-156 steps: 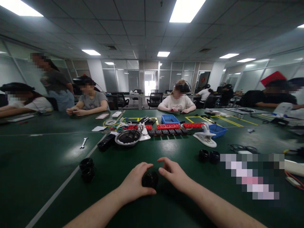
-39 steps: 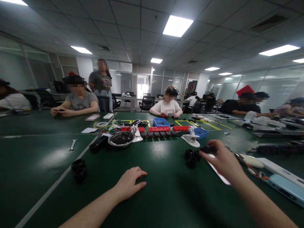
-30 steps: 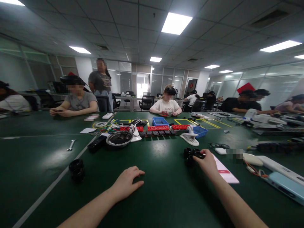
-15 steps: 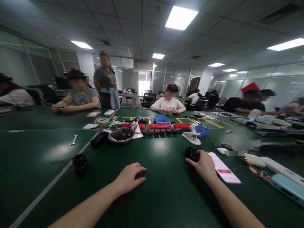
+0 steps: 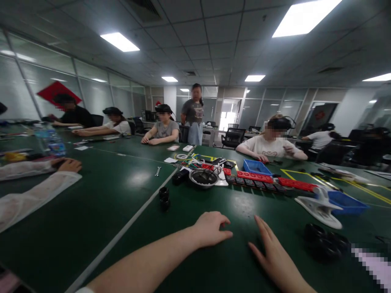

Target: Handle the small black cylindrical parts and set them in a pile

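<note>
My left hand (image 5: 213,230) rests low over the green table (image 5: 195,268), its fingers apart and nothing between them. To its right, my right hand (image 5: 273,249) is also open, fingers stretched forward, holding nothing. A group of black round pieces (image 5: 326,243) lies on the table to the right of my right hand, not touched by it. Two more black round pieces (image 5: 164,198) sit together on the left, beyond my left forearm.
Ahead are a metal bowl (image 5: 203,178) with dark contents, red strips (image 5: 255,177), blue trays (image 5: 257,167), a white clamp-like stand (image 5: 321,207) and a wrench (image 5: 158,171). At left, another person's sleeved arms (image 5: 45,189) rest on the table near a bottle (image 5: 55,142).
The view has turned left. My right hand has let go of the black pieces and moved left, nearer my left hand. A neighbour's arms have come into view.
</note>
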Demonstrator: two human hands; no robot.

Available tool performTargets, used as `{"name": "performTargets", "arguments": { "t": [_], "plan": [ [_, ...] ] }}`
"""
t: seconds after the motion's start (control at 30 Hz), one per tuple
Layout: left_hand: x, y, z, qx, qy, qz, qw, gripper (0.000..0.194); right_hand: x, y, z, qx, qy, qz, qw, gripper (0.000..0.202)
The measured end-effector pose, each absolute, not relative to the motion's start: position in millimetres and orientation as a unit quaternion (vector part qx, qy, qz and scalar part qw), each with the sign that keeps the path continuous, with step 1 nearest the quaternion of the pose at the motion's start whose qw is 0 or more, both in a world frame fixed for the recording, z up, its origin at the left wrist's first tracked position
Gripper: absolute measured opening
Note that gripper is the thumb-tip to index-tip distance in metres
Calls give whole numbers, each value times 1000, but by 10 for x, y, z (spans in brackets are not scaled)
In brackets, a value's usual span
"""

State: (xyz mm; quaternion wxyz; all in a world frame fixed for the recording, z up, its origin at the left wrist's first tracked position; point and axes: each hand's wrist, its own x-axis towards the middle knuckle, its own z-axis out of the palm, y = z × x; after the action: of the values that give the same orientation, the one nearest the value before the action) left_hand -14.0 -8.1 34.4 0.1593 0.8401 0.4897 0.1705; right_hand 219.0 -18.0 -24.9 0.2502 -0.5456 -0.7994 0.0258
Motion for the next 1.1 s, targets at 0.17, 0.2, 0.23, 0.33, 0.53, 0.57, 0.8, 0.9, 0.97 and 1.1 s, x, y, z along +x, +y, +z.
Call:
{"name": "performTargets", "arguments": {
  "t": [0.17, 0.2, 0.23, 0.33, 0.53, 0.57, 0.8, 0.9, 0.97, 1.1],
  "plan": [
    [-804, 91, 974, 710, 672, 207, 42, 53, 2268, -93, -420, -583, -798, 21, 150, 67],
    [-996, 129, 1074, 670, 715, 201, 17, 57, 2293, -86, -424, -587, -798, 25, 139, 67],
    [-1182, 166, 1149, 628, 755, 188, -2, 62, 2308, -82, -420, -587, -799, 29, 130, 66],
    [-1596, 265, 1196, 536, 833, 135, -27, 65, 2307, -82, -394, -584, -804, 36, 109, 64],
    [-1687, 435, 871, 519, 854, 31, 21, 55, 2308, -88, -394, -576, -805, 37, 135, 60],
    [-1679, 454, 828, 522, 852, 21, 28, 54, 2309, -92, -389, -576, -805, 41, 137, 59],
    [-1599, 522, 690, 572, 819, 0, 51, 38, 2260, -143, -301, -583, -801, 62, 120, 59],
    [-1228, 477, 643, 636, 769, 24, 61, 33, 2256, -145, -303, -583, -800, 58, 130, 57],
    [-858, 370, 606, 688, 721, 45, 69, 32, 2258, -145, -303, -586, -798, 58, 130, 58],
    [-203, 27, 513, 817, 558, 85, 120, 48, 2241, -194, -214, -580, -800, 75, 133, 52]
  ]
}}
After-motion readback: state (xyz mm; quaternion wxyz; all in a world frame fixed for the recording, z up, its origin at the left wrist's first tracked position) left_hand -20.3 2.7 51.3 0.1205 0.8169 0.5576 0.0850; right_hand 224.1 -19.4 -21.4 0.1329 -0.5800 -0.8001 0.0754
